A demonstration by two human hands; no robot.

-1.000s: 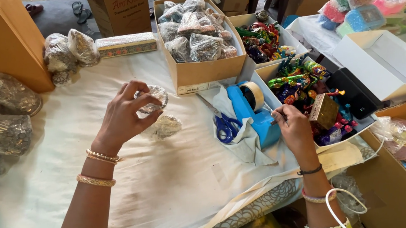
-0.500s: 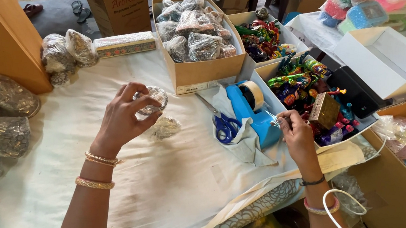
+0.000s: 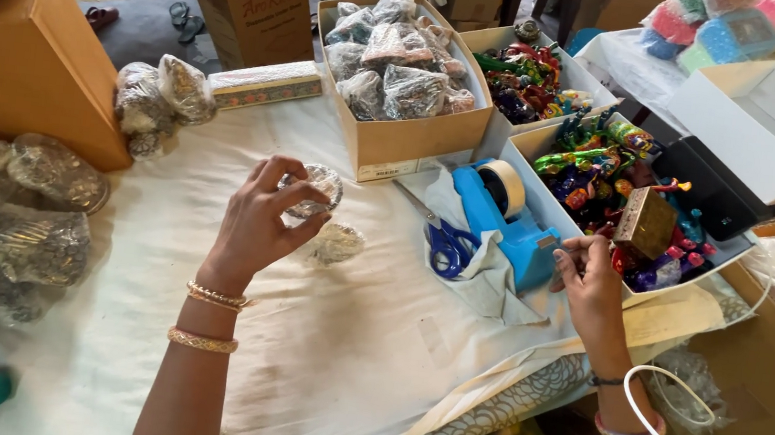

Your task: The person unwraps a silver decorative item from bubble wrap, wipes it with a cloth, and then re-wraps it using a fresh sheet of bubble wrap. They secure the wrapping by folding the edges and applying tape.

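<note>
My left hand holds a small item wrapped in clear plastic above the white tablecloth. A second wrapped item lies on the cloth just right of it. My right hand is at the front end of the blue tape dispenser, its fingertips pinched at the cutter; I cannot make out any tape between them. Blue-handled scissors lie on a pale cloth beside the dispenser.
A cardboard box of wrapped items stands behind the dispenser. White trays of colourful figurines and a small gold box are on the right. More wrapped items lie on the left by a brown box.
My right hand has moved left and down from the tray of figurines to the front of the tape dispenser. The left hand keeps the wrapped item in the same place.
</note>
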